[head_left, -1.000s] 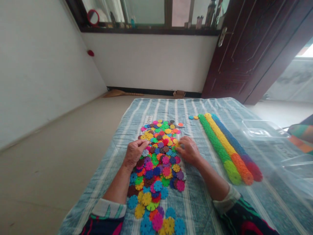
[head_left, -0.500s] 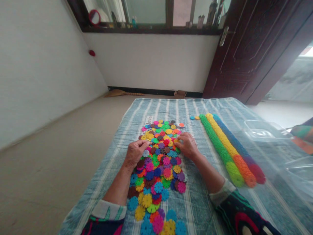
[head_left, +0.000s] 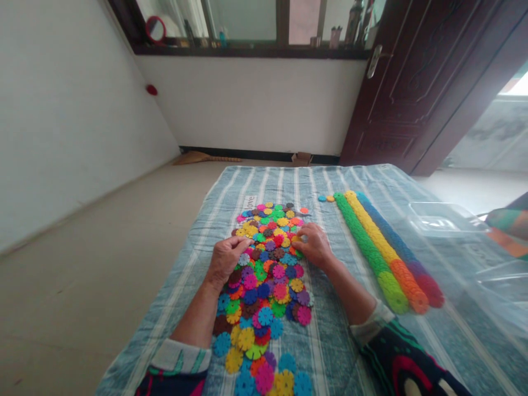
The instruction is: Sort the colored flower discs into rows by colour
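Note:
Many notched plastic discs [head_left: 250, 296] in mixed colours lie in a long loose pile on the striped cloth. At the pile's left side my left hand [head_left: 225, 259] is closed in a pinch over the discs; what its fingertips hold, if anything, is hidden. Across from it, my right hand [head_left: 315, 246] has thumb and index finger around a yellow disc [head_left: 296, 238] at the pile's right edge. To the right lie long rods of stacked discs: a green one [head_left: 363, 245], a yellow-to-orange one [head_left: 379, 236] and a blue-to-red one [head_left: 390, 234].
A blue disc [head_left: 322, 198] and a yellow disc [head_left: 330, 198] lie by the rods' far ends. A printed label [head_left: 250, 202] sits beyond the pile. Clear plastic containers [head_left: 447, 220] stand at right, near another person's sleeve [head_left: 509, 223]. The striped cloth [head_left: 198, 242] covers the surface.
The whole view has shifted slightly. Both hands stay nearly in place over the pile, and the discs and rods look unchanged.

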### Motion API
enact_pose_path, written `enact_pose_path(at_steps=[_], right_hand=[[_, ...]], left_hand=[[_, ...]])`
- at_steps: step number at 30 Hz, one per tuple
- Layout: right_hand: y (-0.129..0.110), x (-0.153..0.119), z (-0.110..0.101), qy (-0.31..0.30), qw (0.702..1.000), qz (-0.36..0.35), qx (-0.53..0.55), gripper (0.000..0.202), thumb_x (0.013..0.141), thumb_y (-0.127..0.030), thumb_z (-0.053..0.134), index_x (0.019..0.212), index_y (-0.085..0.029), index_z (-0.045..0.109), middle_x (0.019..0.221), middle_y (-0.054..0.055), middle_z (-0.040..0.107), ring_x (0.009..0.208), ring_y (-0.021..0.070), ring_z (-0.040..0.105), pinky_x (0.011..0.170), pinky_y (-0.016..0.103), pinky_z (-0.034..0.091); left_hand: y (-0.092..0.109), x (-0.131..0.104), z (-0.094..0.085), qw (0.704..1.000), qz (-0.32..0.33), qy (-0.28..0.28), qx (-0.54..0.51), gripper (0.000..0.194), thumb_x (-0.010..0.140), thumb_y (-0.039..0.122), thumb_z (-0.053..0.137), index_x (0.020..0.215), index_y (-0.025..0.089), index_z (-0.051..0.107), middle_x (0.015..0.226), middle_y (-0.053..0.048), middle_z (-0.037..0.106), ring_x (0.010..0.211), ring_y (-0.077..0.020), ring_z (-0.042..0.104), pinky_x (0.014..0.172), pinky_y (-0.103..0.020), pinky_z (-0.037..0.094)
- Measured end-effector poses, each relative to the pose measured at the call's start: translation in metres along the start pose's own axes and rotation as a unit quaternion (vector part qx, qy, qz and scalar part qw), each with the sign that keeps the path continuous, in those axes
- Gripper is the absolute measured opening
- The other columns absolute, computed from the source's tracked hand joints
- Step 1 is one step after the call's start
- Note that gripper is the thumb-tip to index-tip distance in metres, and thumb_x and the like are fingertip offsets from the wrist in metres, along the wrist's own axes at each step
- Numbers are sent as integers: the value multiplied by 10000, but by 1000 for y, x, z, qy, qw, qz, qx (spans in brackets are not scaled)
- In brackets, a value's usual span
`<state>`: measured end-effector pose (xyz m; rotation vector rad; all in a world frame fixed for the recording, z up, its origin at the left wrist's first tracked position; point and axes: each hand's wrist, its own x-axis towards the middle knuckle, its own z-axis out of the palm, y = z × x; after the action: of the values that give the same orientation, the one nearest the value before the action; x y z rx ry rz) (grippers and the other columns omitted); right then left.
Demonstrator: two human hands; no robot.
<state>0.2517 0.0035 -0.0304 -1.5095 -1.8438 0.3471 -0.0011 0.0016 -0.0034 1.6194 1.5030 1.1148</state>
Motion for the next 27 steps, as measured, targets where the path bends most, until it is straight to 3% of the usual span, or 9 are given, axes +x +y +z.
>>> enact_pose_path(at_steps=[10, 18, 23, 27], right_hand=[[2, -2, 3, -1, 1000, -18, -21, 80, 725, -276, 691, 763, -205, 691, 982, 57, 618, 1005, 211, 509, 926, 369, 367], [3, -2, 3, 25, 1000, -9, 16, 112, 658, -241, 727, 730, -196, 654, 936, 41, 613, 961, 198, 528, 898, 361, 384], [3, -6, -6, 13, 999, -4, 40, 53, 694, -200, 657, 645, -188, 641, 835, 19, 622, 858, 171, 558, 804, 306, 415], [0, -9, -22, 39, 999, 8, -27, 71, 742, -198, 621, 674, -196, 642, 827, 31, 632, 850, 185, 566, 762, 307, 421]], left_hand=[[8, -2, -1, 1000, -3, -5, -6, 291, 694, 432, 627, 773, 173, 735, 809, -29, 740, 845, -208, 659, 802, -287, 485], [8, -2, -1, 1000, 1, -1, -4, 281, 700, 422, 611, 762, 181, 741, 792, -21, 739, 822, -207, 662, 812, -294, 489], [4, 1, -1, 1000, 3, 1, -3, 263, 680, 416, 639, 763, 189, 743, 782, -12, 737, 814, -204, 662, 805, -286, 491], [3, 2, -2, 1000, 1, 5, -4, 242, 696, 404, 630, 736, 192, 739, 751, -9, 730, 802, -196, 664, 788, -269, 491]])
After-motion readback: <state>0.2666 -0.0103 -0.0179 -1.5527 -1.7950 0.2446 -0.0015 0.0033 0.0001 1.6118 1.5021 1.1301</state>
